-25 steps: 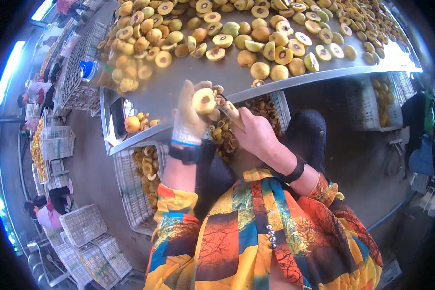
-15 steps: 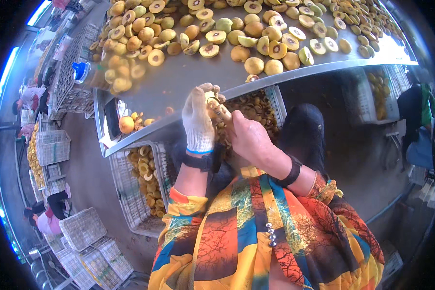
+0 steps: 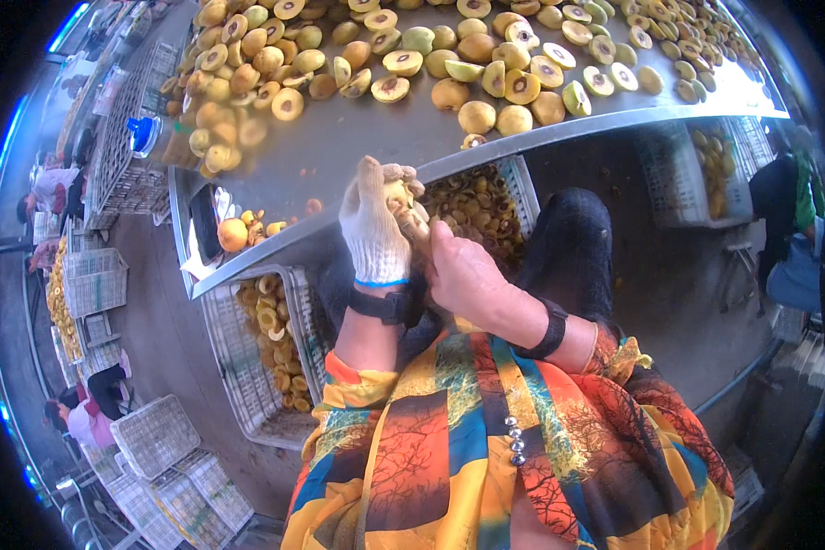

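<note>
My left hand (image 3: 373,225), in a white knit glove, is closed round a yellow peach half (image 3: 397,194) just off the near edge of the metal table. My bare right hand (image 3: 470,275) grips a short tool with a light-brown handle (image 3: 413,220). The tool's working end is against the peach half, mostly hidden by the fruit and the glove. Many peach halves (image 3: 522,87) lie spread over the table (image 3: 367,137), several with dark pits showing in the cut faces.
Under the table edge stands a crate of fruit scraps (image 3: 472,206); a white crate (image 3: 270,403) holding hollowed peach pieces is at left. Another fruit crate (image 3: 697,197) stands at right. A blue-lidded container (image 3: 144,137) is at the table's left. Other people sit at far left.
Both hands stay together at the peach half, with a slight turn of the left glove and tool. The whole view has shifted a little.
</note>
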Action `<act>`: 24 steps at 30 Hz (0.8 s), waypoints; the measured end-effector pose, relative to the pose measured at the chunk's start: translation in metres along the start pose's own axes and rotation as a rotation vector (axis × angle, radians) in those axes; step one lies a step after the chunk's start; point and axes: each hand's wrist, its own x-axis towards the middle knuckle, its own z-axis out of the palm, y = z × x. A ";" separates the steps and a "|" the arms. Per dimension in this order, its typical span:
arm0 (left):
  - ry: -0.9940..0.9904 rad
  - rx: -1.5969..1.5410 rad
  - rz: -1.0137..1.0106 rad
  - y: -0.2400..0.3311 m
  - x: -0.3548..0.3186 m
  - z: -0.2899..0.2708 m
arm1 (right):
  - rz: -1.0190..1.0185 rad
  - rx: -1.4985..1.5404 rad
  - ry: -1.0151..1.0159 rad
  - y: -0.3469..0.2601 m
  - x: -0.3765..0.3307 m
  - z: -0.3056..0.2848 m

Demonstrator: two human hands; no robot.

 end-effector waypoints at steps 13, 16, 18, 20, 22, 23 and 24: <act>-0.132 -0.316 -0.260 -0.009 0.002 -0.012 | 0.295 1.084 -0.622 0.025 0.012 -0.006; 0.009 -0.494 -0.240 0.003 0.008 -0.029 | 0.207 1.523 -0.804 0.032 0.009 0.000; 0.052 -0.458 -0.147 0.031 0.005 -0.073 | 0.152 1.610 -0.882 0.040 0.012 -0.004; 0.288 -0.009 0.067 0.061 -0.007 -0.110 | -0.145 0.772 -0.541 0.055 0.017 0.007; 0.431 0.825 0.181 0.077 -0.007 -0.173 | -0.290 -0.233 -0.400 0.068 0.022 0.017; 0.459 1.315 0.140 0.089 -0.013 -0.163 | -0.314 -0.524 -0.323 0.092 0.018 0.035; 0.478 1.544 0.223 0.095 -0.013 -0.159 | -0.273 -0.517 -0.265 0.100 0.014 0.050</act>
